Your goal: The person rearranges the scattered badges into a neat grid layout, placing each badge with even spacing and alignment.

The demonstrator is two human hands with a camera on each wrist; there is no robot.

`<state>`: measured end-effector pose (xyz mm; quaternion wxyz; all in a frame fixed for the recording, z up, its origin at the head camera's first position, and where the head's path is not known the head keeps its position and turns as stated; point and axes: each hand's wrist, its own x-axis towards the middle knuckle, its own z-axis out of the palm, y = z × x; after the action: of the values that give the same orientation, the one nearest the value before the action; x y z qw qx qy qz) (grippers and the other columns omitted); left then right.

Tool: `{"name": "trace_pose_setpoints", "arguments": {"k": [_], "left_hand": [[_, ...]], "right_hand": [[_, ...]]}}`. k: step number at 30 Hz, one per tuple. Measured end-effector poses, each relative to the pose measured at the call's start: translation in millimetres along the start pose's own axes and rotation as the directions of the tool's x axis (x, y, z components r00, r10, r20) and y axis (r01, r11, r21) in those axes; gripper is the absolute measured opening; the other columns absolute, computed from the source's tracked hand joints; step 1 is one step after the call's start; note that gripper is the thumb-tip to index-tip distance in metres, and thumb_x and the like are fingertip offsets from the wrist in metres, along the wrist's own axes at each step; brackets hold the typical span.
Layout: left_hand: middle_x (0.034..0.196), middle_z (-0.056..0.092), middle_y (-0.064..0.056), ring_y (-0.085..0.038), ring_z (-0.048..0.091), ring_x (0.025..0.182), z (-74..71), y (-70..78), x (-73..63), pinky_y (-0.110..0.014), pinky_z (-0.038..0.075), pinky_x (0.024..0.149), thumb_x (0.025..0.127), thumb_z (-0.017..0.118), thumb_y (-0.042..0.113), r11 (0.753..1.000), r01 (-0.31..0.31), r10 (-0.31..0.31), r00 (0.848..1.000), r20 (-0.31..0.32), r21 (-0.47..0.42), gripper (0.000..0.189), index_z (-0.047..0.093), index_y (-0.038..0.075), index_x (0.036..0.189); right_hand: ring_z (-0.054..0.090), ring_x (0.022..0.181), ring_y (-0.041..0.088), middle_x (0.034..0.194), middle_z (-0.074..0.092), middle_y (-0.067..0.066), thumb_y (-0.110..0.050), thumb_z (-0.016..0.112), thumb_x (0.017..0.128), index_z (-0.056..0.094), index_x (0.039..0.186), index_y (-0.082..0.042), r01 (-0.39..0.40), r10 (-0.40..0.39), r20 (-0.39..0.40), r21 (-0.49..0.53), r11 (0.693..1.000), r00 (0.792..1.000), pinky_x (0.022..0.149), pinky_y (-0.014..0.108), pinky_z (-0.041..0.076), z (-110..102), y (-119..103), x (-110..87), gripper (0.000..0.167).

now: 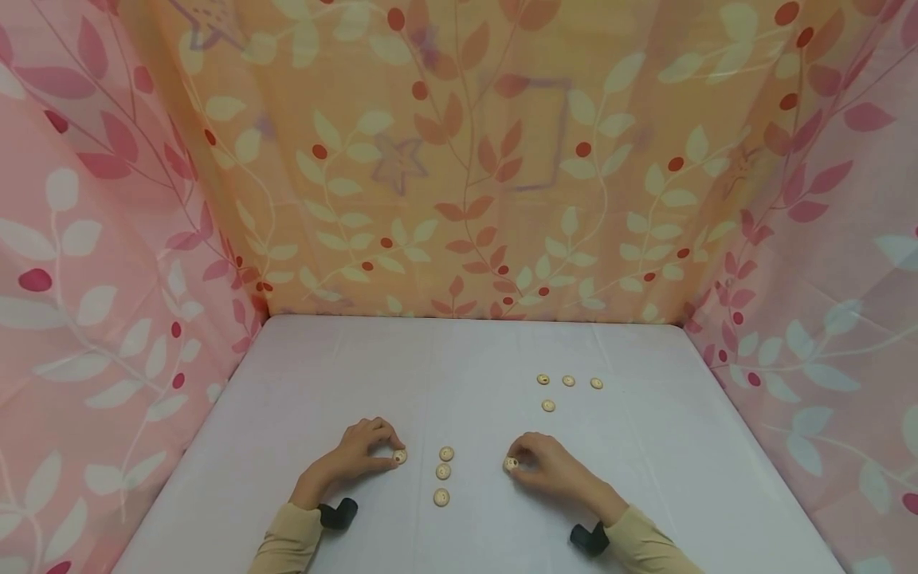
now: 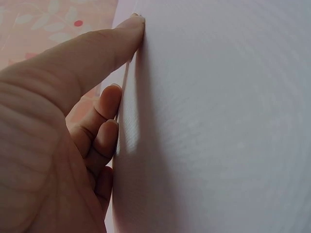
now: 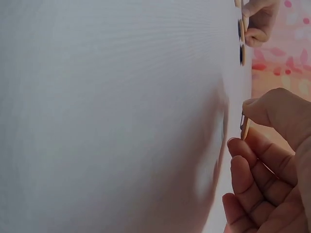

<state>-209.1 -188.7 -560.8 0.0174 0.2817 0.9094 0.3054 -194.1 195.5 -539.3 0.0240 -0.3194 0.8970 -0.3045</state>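
Note:
Near the front of the table, my left hand (image 1: 361, 451) pinches a small round wooden disc (image 1: 400, 457) between thumb and forefinger. The left wrist view shows this hand (image 2: 53, 107) low against the table, its disc hidden. My right hand (image 1: 548, 469) holds another wooden disc (image 1: 511, 463) by the thumb and fingertips. Seen from the right wrist, that disc (image 3: 245, 128) stands edge-on in the grip. Between the hands, three similar discs form a column: a top one (image 1: 446, 454), a middle one (image 1: 443, 471) and a bottom one (image 1: 441, 497). Dark marks show on their pale faces.
Farther back on the right lie several more discs: a row with a left one (image 1: 543, 379), a middle one (image 1: 568, 381) and a right one (image 1: 597, 383), plus one in front (image 1: 548, 406). Leaf-patterned curtains (image 1: 459, 159) enclose the white table (image 1: 373, 359) on three sides.

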Motion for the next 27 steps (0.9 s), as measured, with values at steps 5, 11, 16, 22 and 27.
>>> {"name": "trace_pose_setpoints", "arguments": {"k": [5, 11, 16, 22, 27], "left_hand": [[0.103, 0.054, 0.010, -0.012, 0.043, 0.093, -0.8, 0.0, 0.2, -0.047, 0.030, 0.085, 0.077, 0.073, 0.033, 1.000, 0.004, -0.004, 1.000, 0.001, 0.003, 0.017, 0.063, 0.029, 0.091], [0.102, 0.055, 0.011, -0.011, 0.043, 0.093, 0.8, -2.0, 0.8, -0.046, 0.030, 0.085, 0.076, 0.074, 0.032, 1.000, 0.000, 0.000, 1.000, -0.010, 0.010, 0.019, 0.064, 0.030, 0.091], [0.103, 0.054, 0.013, -0.011, 0.043, 0.094, 0.9, -2.4, 0.6, -0.047, 0.030, 0.087, 0.075, 0.074, 0.031, 1.000, 0.020, -0.020, 1.000, 0.003, -0.002, 0.020, 0.063, 0.031, 0.091], [0.103, 0.054, 0.013, -0.011, 0.043, 0.095, 1.0, -2.0, 1.0, -0.046, 0.030, 0.086, 0.076, 0.074, 0.032, 1.000, 0.013, -0.013, 1.000, 0.002, -0.002, 0.019, 0.063, 0.031, 0.091], [0.103, 0.054, 0.012, -0.011, 0.043, 0.094, 1.5, -1.9, 0.8, -0.045, 0.031, 0.085, 0.077, 0.073, 0.033, 1.000, 0.006, -0.006, 1.000, 0.008, 0.017, 0.018, 0.062, 0.031, 0.091]], "right_hand": [[0.054, 0.080, 0.003, 0.088, 0.060, -0.013, -0.018, 0.071, 0.079, 0.063, 0.092, -0.020, -0.039, 0.039, -0.033, 0.016, 0.999, 0.999, 0.075, 0.025, 0.045, -2.5, 5.3, -2.8, 0.015], [0.054, 0.082, 0.004, 0.090, 0.058, -0.013, -0.016, 0.071, 0.080, 0.063, 0.094, -0.019, -0.099, 0.100, -0.059, 0.007, 0.995, 0.993, 0.075, 0.025, 0.046, -8.1, 17.1, -7.4, 0.017], [0.054, 0.081, 0.003, 0.089, 0.058, -0.014, -0.016, 0.072, 0.078, 0.063, 0.095, -0.020, -0.131, 0.128, -0.100, -0.018, 0.991, 0.987, 0.074, 0.025, 0.046, -14.5, 29.6, -9.4, 0.019], [0.052, 0.077, 0.005, 0.084, 0.057, -0.010, -0.013, 0.074, 0.076, 0.064, 0.092, -0.017, -0.119, 0.110, -0.165, -0.047, 0.992, 0.980, 0.070, 0.024, 0.045, -23.2, 43.7, -10.0, 0.019], [0.053, 0.075, 0.008, 0.082, 0.057, -0.007, -0.012, 0.074, 0.075, 0.065, 0.091, -0.014, -0.122, 0.107, -0.207, -0.058, 0.991, 0.972, 0.068, 0.024, 0.045, -30.3, 51.8, -10.5, 0.019]]}}
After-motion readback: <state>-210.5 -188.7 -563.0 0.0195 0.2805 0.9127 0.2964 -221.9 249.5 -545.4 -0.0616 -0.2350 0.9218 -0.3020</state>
